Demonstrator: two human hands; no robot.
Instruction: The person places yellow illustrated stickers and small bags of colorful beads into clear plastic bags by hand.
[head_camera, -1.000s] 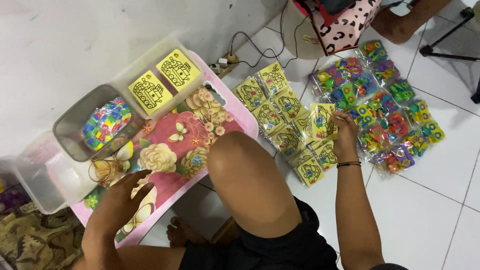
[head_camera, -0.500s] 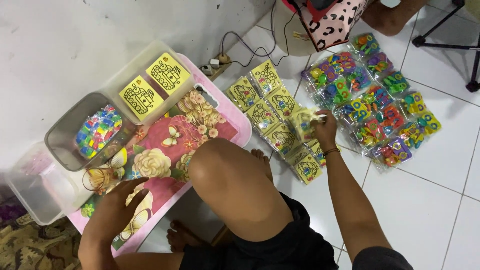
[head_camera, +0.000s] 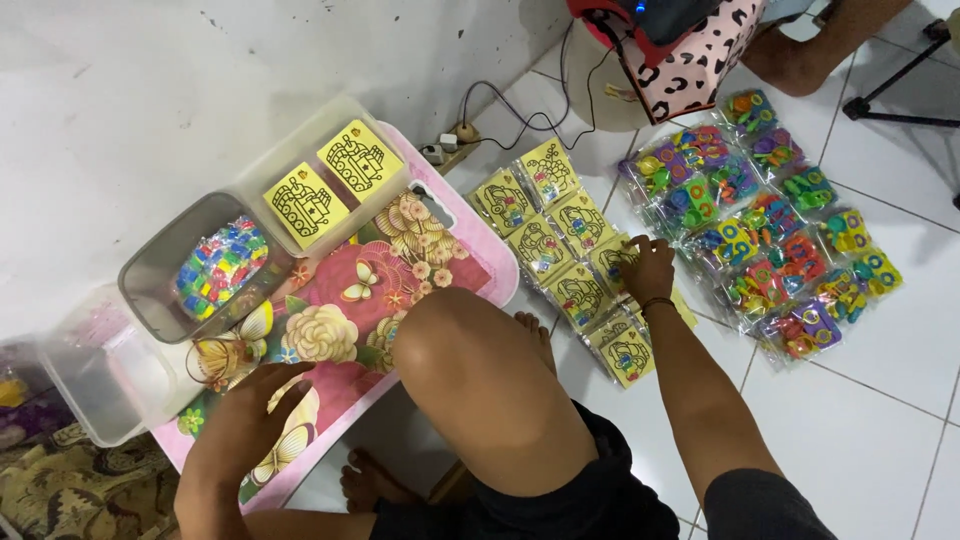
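Observation:
My left hand (head_camera: 248, 422) rests flat, fingers spread, on the near end of a pink floral tray table (head_camera: 340, 300). My right hand (head_camera: 648, 268) reaches out to the floor and pinches a yellow picture packet (head_camera: 612, 262) in a row of similar yellow packets (head_camera: 545, 235). My bent knee (head_camera: 470, 350) sits between the two arms.
Several clear bags of coloured plastic toys (head_camera: 770, 225) lie on the white tiles to the right. A clear tub (head_camera: 215, 265) with coloured pieces and two yellow cards (head_camera: 330, 180) sits on the tray's far side. A power strip (head_camera: 445, 148) lies by the wall. Another person's foot (head_camera: 800, 55) is at top right.
My right hand has shifted slightly left along the row of yellow packets and now grips one. My left hand stays on the tray.

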